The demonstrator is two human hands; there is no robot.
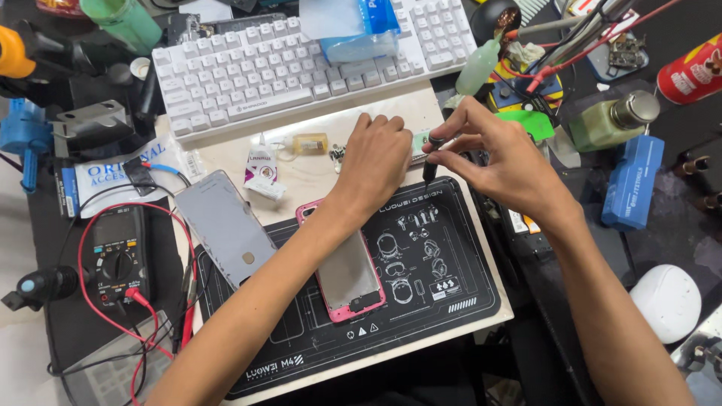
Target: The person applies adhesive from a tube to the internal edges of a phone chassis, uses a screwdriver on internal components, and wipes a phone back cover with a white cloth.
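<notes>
Both forearms enter from the bottom edge and cross over a black work mat (421,301) laid on the pale desk (316,169). Under the left forearm lies a pink-framed phone (347,274), face down, its back opened, lengthwise on the mat. Just left of it, off the mat's upper corner, rests a detached grey back panel (226,225) with a small round hole.

Further left: a black multimeter (116,256) with red and black leads looping around it.

Left hand (374,162): fingers curled, knuckles up, pressing down at the mat's far edge; cannot tell what, if anything, its grip encloses. Right hand (492,154): grip closed on a slim black screwdriver (430,167), pinched at the top between thumb and fingertips, tip pointing down just beside the left hand. A small green part (421,140) shows between the two hands; detail too small to read.

Beyond the hands: a small glue tube (259,164) and a small amber bottle (308,143) on the desk, near the left hand. Farther back, a white keyboard (301,64) with a blue-and-clear pouch (357,26) lying across it. Far right: a green pump bottle (613,120), a blue case (632,180) and a white rounded object (669,301).
</notes>
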